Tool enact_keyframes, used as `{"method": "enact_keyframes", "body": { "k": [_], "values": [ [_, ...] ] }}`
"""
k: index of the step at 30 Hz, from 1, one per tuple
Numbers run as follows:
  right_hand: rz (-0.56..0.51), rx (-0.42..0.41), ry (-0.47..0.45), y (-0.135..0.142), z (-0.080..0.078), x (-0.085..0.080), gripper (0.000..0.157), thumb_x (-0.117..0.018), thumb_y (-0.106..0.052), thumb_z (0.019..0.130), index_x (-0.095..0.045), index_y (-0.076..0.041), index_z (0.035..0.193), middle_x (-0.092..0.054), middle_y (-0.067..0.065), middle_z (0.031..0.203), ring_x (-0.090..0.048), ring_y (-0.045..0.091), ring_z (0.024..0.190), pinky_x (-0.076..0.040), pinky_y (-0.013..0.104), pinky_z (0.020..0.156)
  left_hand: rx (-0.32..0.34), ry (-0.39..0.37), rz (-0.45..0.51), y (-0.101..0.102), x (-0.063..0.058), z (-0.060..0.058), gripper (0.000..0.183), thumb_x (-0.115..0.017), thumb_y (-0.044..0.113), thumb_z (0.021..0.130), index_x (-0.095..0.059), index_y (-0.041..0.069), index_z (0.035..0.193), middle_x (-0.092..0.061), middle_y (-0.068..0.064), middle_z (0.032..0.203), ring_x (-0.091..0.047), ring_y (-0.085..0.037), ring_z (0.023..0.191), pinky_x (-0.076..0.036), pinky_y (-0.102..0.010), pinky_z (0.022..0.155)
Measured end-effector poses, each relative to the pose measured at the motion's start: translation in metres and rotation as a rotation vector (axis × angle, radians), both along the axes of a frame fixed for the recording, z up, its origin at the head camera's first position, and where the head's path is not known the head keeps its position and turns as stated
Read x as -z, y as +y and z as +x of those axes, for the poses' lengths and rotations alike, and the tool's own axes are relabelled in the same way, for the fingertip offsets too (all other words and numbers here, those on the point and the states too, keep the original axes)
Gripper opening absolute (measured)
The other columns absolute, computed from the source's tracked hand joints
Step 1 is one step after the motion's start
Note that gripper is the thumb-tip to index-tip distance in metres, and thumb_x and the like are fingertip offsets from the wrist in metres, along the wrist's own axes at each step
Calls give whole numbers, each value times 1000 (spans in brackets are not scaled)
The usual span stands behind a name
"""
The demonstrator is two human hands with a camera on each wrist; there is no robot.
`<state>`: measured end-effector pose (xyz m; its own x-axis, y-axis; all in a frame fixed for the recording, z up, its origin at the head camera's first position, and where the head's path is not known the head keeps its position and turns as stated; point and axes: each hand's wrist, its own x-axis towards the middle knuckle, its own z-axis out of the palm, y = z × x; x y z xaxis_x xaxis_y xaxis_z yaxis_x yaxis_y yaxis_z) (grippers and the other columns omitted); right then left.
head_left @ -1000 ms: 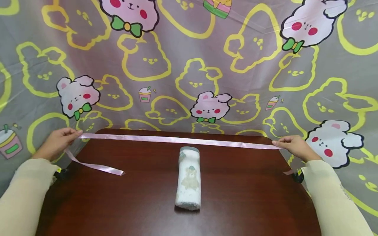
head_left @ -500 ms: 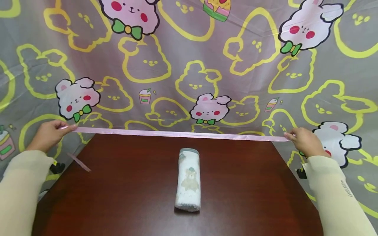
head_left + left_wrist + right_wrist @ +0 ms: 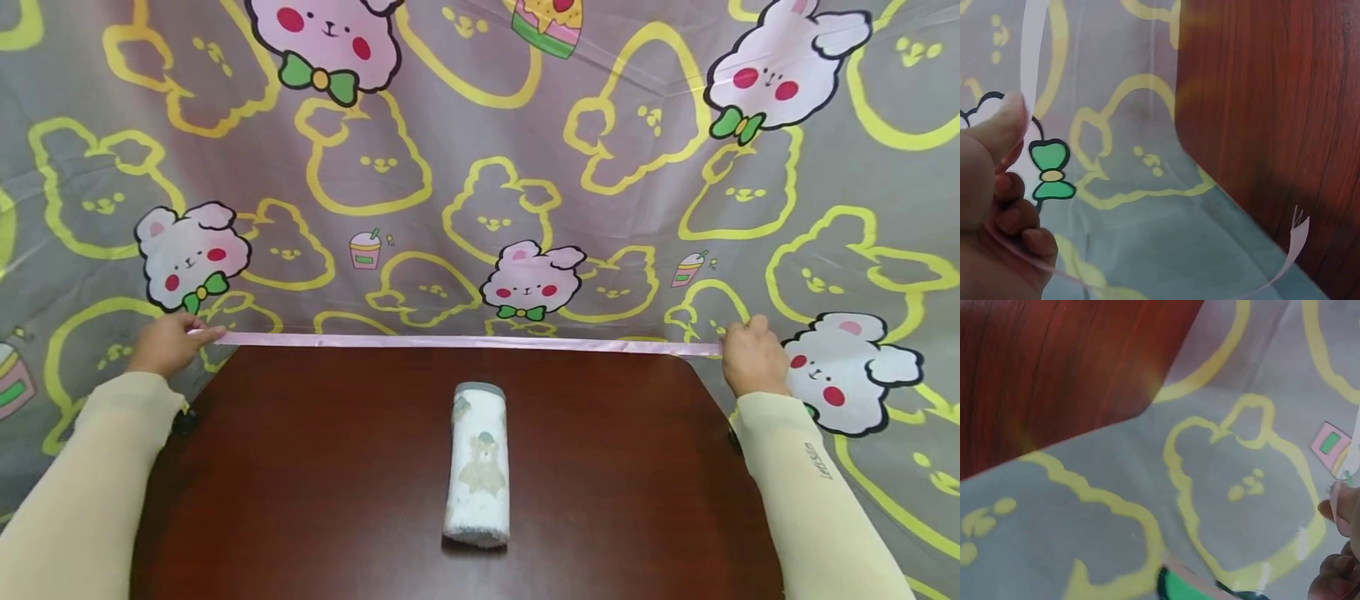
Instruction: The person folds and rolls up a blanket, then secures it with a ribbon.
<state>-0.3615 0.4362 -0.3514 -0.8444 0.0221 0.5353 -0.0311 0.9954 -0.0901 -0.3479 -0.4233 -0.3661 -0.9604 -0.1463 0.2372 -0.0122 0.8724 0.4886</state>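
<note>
A pale pink satin ribbon (image 3: pixel 450 342) stretches taut and nearly level along the table's far edge. One end is pinched by my left hand (image 3: pixel 167 346), between thumb and forefinger. My right hand (image 3: pixel 753 354) pinches it on the other side. In the left wrist view, the other fingers curl under the thumb, and a loose ribbon tail (image 3: pixel 1298 239) with a frayed tip trails below the hand. A short ribbon end shows at the right fingertips (image 3: pixel 1342 509) in the right wrist view. Between the arms, a rolled white fleecy towel (image 3: pixel 480 467) with a bear print lies on the table.
The dark red-brown wooden table (image 3: pixel 337 483) has rounded far corners. Behind and beside it hangs a grey curtain (image 3: pixel 450 108) printed with rabbits and yellow outlines, close to both hands.
Both hands lifted the ribbon toward the far edge and spread apart, then moved slightly inward. The tail that lay over the table's left side has left the head view. The towel stayed put.
</note>
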Motion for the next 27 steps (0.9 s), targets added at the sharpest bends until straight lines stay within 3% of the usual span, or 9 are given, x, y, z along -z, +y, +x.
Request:
{"method": "enact_keyframes", "body": {
  "k": [7, 12, 16, 19, 24, 27],
  "values": [
    [-14, 13, -2, 4, -13, 32, 21, -48, -1, 94, -54, 15, 81, -38, 33, 84, -50, 53, 57, -39, 60, 42, -71, 37, -29, 12, 9, -6, 43, -63, 39, 95, -49, 4, 74, -43, -5, 58, -42, -24, 57, -32, -37, 46],
    [-45, 51, -37, 1, -17, 49, 14, -43, 7, 87, -50, 16, 80, -36, 33, 84, -49, 53, 53, -38, 59, 40, -137, 9, -3, 14, 22, -12, 44, -59, 41, 96, -48, 3, 76, -43, -7, 60, -43, -25, 59, -33, -38, 48],
    [-36, 23, -33, -3, -20, 62, 13, -47, 7, 83, -51, 16, 74, -38, 33, 82, -49, 49, 51, -40, 59, 42, -149, 16, -13, 15, 37, -16, 41, -61, 36, 96, -54, -3, 82, -52, -13, 65, -49, -32, 64, -36, -43, 52],
    [-48, 27, -67, -5, -21, 69, 20, -48, 4, 87, -55, 17, 74, -42, 36, 81, -52, 51, 60, -43, 61, 49, -165, 11, -32, 18, 48, -20, 40, -61, 34, 96, -58, -3, 83, -55, -14, 64, -51, -36, 66, -36, -45, 54],
    [-178, 93, -234, -4, -24, 76, 34, -44, -10, 98, -58, 18, 85, -49, 42, 90, -52, 60, 86, -44, 65, 68, -204, -20, -22, 24, 62, -23, 41, -59, 36, 97, -54, 2, 73, -48, -9, 59, -47, -33, 63, -33, -42, 53],
    [-219, 98, -309, -4, -28, 80, 37, -42, -15, 99, -59, 17, 88, -48, 43, 95, -51, 61, 91, -42, 65, 74, -217, -55, -8, 27, 67, -23, 42, -57, 37, 98, -52, 3, 73, -48, -9, 60, -46, -31, 63, -33, -42, 54]
  ]
}}
